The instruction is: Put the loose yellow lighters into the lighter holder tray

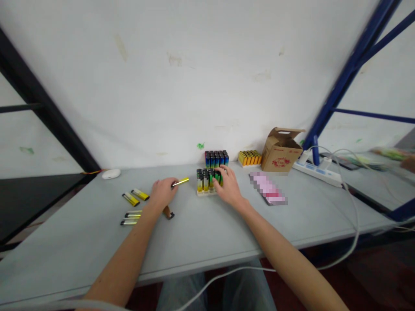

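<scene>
In my left hand [164, 192] is a yellow lighter [181, 181], pinched near its black end and lying almost level, yellow end to the right. My right hand [229, 185] is at the front rack [204, 194], its thumb and fingers around a green lighter [211, 178] standing there; the fingers partly hide the rack's right side. Yellow and clear lighters [202, 183] stand upright in the rack's left part. Beneath my left wrist lies a brown lighter [167, 212], partly covered. Left of that arm, several yellow lighters [131, 199] lie loose on the table.
Behind the front rack stand blue lighters [216, 160], with a block of orange lighters [249, 158] to their right. Further right are a cardboard box [280, 153], a phone [267, 188] and a power strip [319, 173]. A white case [111, 173] sits back left. A cable [355, 216] crosses the table edge.
</scene>
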